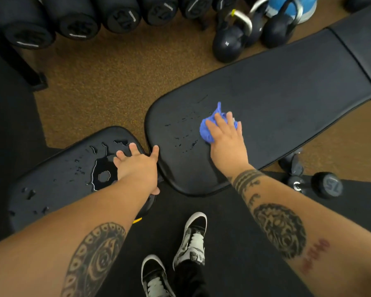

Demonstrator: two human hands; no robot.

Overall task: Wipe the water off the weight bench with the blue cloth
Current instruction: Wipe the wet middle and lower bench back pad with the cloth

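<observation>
The black weight bench has a long back pad (287,86) and a shorter seat pad (58,179). My right hand (227,140) presses a bunched blue cloth (208,127) flat onto the back pad, fingers spread over it. Small water drops (184,133) lie on the pad just left of the cloth. A large puddle (103,168) and scattered drops cover the seat pad. My left hand (137,166) rests open on the seat pad's right end, fingers spread, thumb reaching toward the gap between the pads.
Dumbbells on a rack (77,20) line the top left. Kettlebells (229,39) stand on the brown floor beyond the bench. A dumbbell marked 75 (326,185) lies on the black mat at right. My shoes (191,239) stand below the bench.
</observation>
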